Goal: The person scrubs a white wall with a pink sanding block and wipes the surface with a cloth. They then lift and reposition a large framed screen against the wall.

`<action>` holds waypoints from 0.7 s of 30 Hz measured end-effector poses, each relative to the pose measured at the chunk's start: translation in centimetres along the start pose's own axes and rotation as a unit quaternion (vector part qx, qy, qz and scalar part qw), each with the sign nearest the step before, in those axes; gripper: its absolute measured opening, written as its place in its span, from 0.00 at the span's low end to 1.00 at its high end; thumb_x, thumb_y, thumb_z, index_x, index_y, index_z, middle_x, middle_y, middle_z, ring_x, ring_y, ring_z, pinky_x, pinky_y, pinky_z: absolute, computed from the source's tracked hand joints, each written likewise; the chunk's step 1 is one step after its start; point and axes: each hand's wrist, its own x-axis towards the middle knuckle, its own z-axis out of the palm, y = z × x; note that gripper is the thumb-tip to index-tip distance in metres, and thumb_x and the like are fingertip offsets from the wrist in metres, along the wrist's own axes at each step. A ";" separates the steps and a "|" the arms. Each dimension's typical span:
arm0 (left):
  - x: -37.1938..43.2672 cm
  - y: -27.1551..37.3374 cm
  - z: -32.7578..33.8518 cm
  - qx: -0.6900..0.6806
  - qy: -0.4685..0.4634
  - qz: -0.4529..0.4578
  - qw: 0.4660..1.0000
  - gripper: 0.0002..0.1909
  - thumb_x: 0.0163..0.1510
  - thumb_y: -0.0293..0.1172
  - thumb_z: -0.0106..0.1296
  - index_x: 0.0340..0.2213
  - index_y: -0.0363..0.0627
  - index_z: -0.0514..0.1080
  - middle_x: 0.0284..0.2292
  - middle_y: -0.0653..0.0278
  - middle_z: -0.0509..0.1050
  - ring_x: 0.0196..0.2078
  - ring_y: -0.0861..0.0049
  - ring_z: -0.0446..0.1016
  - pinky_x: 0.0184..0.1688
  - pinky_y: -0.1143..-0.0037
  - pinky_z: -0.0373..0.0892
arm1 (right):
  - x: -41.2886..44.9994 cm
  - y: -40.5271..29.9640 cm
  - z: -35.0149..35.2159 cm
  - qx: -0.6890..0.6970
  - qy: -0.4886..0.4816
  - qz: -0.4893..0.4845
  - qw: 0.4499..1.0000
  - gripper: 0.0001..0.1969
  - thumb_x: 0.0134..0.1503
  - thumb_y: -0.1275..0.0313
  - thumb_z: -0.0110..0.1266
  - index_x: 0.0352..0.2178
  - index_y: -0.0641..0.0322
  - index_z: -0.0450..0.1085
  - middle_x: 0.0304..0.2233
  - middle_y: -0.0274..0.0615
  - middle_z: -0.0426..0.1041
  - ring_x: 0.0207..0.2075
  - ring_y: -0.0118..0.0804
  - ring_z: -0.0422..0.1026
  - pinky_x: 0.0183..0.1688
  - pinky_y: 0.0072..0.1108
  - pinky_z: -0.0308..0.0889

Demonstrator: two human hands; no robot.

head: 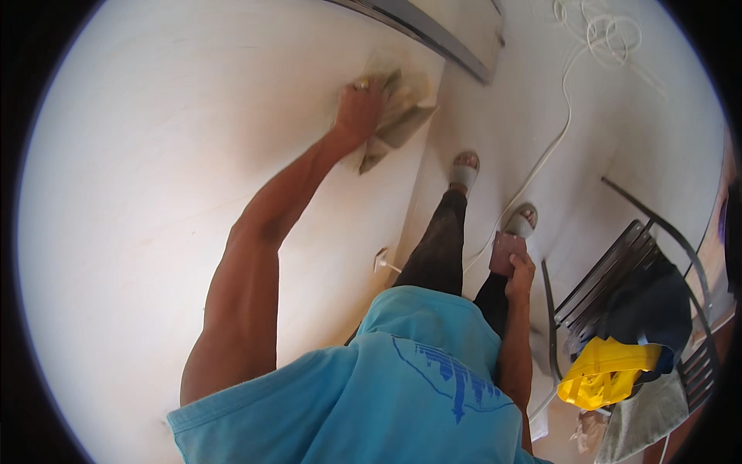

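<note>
My left hand (356, 113) is a closed fist against the white wall (145, 191), at the end of an outstretched arm. In it is a grey-brown rag or crumpled sheet (403, 119), smeared by motion blur; its exact kind is unclear. A small yellow bit shows at the fist, too blurred to name. Low by my right thigh, my right hand (520, 272) pinches a flat, reddish-brown square piece (508, 253), which resembles sandpaper. That piece hangs above my right sandal (522, 219) in the view.
A dark grey frame edge (417, 32) crosses the top. White cable (565, 124) runs over the floor from a loose coil (614, 35) past my feet. A plug sits in a wall socket (380, 260). On my right, a slatted chair (606, 272) bears dark clothing (649, 313) and a yellow bag (606, 371).
</note>
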 end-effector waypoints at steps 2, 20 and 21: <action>-4.3 -1.3 -0.8 -0.011 0.023 0.002 1.000 0.11 0.46 0.32 0.54 0.32 0.43 0.77 0.37 0.58 0.70 0.33 0.65 0.73 0.31 0.64 0.65 | -0.3 -1.1 0.4 -0.026 -0.014 -0.007 1.000 0.23 0.47 0.79 0.49 0.47 0.73 0.68 0.40 0.43 0.74 0.41 0.37 0.73 0.47 0.26 0.68; -17.3 -11.4 -14.2 0.127 0.084 -0.173 0.973 0.18 0.48 0.29 0.49 0.43 0.42 0.71 0.50 0.53 0.64 0.43 0.68 0.70 0.44 0.71 0.64 | 3.2 -4.8 2.9 -0.207 -0.078 -0.083 0.972 0.18 0.46 0.78 0.51 0.41 0.72 0.71 0.35 0.40 0.74 0.35 0.33 0.72 0.42 0.23 0.66; -17.3 -8.9 -11.8 0.107 0.053 -0.135 0.984 0.17 0.48 0.31 0.49 0.41 0.42 0.73 0.50 0.53 0.63 0.41 0.66 0.71 0.45 0.70 0.64 | 2.1 -5.0 2.8 -0.228 -0.076 -0.076 0.968 0.18 0.46 0.78 0.51 0.42 0.71 0.71 0.35 0.39 0.75 0.35 0.33 0.72 0.41 0.23 0.67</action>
